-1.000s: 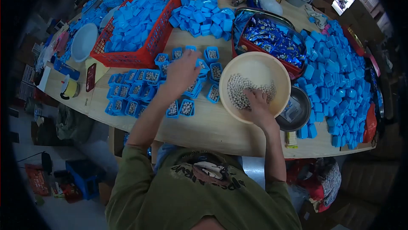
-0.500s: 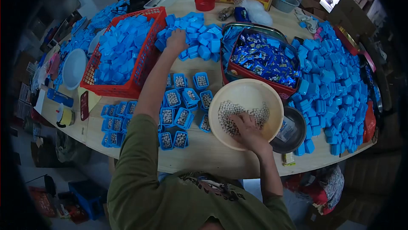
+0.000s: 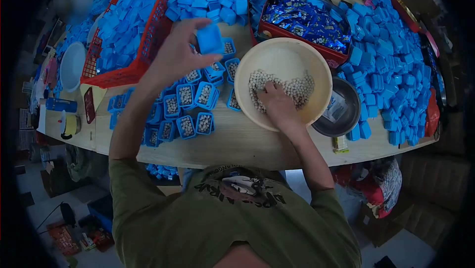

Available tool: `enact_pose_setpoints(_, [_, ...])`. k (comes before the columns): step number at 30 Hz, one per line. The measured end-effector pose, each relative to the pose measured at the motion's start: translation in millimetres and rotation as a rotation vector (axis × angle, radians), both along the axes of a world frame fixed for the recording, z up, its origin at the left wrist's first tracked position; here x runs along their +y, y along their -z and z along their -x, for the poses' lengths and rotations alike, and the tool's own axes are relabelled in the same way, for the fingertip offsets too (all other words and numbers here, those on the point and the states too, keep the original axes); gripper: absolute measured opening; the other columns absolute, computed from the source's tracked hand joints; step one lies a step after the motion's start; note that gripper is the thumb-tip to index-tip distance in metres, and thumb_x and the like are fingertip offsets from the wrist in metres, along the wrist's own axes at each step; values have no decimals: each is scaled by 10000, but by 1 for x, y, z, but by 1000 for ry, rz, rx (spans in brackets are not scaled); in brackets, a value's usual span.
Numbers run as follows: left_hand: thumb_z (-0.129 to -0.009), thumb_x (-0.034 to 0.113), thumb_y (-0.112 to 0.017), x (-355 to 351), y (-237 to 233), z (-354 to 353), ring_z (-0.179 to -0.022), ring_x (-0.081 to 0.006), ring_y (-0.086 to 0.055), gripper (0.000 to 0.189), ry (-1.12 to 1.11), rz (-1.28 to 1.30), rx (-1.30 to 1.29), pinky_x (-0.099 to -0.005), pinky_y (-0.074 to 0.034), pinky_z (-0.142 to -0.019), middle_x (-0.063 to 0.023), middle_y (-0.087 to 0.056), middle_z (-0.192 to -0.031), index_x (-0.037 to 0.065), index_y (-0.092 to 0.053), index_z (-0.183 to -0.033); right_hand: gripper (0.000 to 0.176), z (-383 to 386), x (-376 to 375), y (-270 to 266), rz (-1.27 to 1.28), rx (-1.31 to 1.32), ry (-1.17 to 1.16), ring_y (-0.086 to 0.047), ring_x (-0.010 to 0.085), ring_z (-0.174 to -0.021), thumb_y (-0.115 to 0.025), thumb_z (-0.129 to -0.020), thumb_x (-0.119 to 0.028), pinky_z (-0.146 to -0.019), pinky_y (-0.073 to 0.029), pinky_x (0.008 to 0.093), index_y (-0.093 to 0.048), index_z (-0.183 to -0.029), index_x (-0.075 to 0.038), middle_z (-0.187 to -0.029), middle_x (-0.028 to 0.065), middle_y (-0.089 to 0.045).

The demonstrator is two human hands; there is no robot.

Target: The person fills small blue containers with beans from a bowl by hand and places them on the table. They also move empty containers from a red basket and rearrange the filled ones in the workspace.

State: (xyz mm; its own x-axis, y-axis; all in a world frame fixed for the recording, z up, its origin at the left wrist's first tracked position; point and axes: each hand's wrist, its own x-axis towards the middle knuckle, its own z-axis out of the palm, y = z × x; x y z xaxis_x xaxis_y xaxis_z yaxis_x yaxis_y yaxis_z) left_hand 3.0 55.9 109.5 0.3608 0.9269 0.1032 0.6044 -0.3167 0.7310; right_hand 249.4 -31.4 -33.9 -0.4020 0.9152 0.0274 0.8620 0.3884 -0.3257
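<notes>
Left hand [image 3: 170,55] pinched blue box [image 3: 210,39], upper centre, just left of bowl [image 3: 284,50]; right hand [image 3: 277,105] buried in beads [image 3: 303,87], grip unclear.

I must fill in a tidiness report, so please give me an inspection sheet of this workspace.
Surface: wooden table, crowded.
Job's things: small blue box lifted over the table; cream bowl of white beads; rows of filled boxes.
Clutter: red basket of blue boxes; blue packets; metal bowl; loose box pile.
Hands: left hand holds the small blue box; right hand rests in the white beads.
Cables: nothing seen.
Surroundings: littered floor, details unclear.
</notes>
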Motion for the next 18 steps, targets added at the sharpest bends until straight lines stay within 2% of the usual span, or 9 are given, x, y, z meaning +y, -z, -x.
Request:
enact_pose_setpoints(1, [-702, 212, -819, -17, -3, -8, -1014, -219, -562, 715, 64, 173, 26, -304, -526, -752, -151, -523, -1090, 20, -474, -1298, 275, -1, 1, 2, -1, -1, -3, -512, 322, -1088, -511, -838, -109, -760, -513, 424, -606, -1095, -102, -1123, 126, -475])
enact_pose_setpoints(2, [-702, 212, -819, -27, 5, -15, -1014, -219, -562, 715, 61, 172, 24, -304, -526, -752, -151, -523, -1090, 20, -474, -1298, 251, -3, 2, 3, 10, 23, 10, -530, 317, -1066, -516, -835, -113, -776, -509, 418, -610, -1065, -76, -1088, 132, -491])
enact_pose_setpoints(4, [-684, 174, -828, -40, 36, -24, -1022, -231, -567, 701, 327, 25, 72, -313, -531, -768, -146, -490, -1148, 17, -478, -1271, 232, -8, 5, 2, 20, 47, 20, -548, 313, -1044, -520, -832, -117, -792, -505, 411, -614, -1034, -51, -1053, 138, -508])
enact_pose_setpoints(6, [-673, 156, -831, -46, 60, -35, -1030, -255, -566, 706, 363, 4, 54, -327, -525, -798, -149, -477, -1172, 18, -476, -1267, 187, -17, 8, -5, 392, 654, 223, -579, 314, -979, -566, -792, -57, -808, -487, 396, -622, -969, -30, -955, 149, -542])
enact_pose_setpoints(7, [-662, 138, -833, -47, 67, -41, -1038, -280, -566, 710, 403, -14, 38, -342, -519, -827, -153, -463, -1196, 18, -475, -1263, 187, -22, 10, -9, 390, 652, 224, -579, 314, -979, -566, -792, -57, -808, -487, 396, -622, -969, -30, -955, 149, -542])
enact_pose_setpoints(9, [-656, 133, -833, -48, 73, -52, -1053, -308, -557, 720, 427, -23, 65, -357, -503, -863, -165, -466, -1198, 15, -470, -1266, 186, -32, 11, -20, 160, 434, 41, -588, 323, -921, -609, -751, 7, -803, -470, 381, -629, -933, -24, -888, 148, -557])
enact_pose_setpoints(10, [-651, 127, -833, -48, 74, -58, -1067, -337, -547, 729, 451, -31, 97, -372, -487, -899, -176, -468, -1200, 12, -465, -1269, 186, -32, 9, -31, 158, 432, 46, -588, 323, -921, -609, -751, 7, -803, -470, 381, -629, -933, -24, -888, 148, -557])
enact_pose_setpoints(12, [-645, 126, -836, -47, 76, -69, -1089, -351, -533, 734, 447, 22, 109, -384, -472, -921, -183, -468, -1205, 9, -465, -1268, 208, -30, 5, -56, 79, 539, 126, -605, 257, -867, -676, -713, 46, -738, -477, 351, -622, -898, -33, -919, 102, -559])
enact_pose_setpoints(18, [-623, 176, -833, -41, 84, -83, -1108, -370, -511, 727, 463, 15, 102, -413, -453, -950, -212, -477, -1164, -46, -472, -1214, 251, -13, -2, -80, 61, 643, 63, -610, 235, -862, -663, -777, 41, -754, -493, 319, -611, -1010, -38, -929, 85, -559])
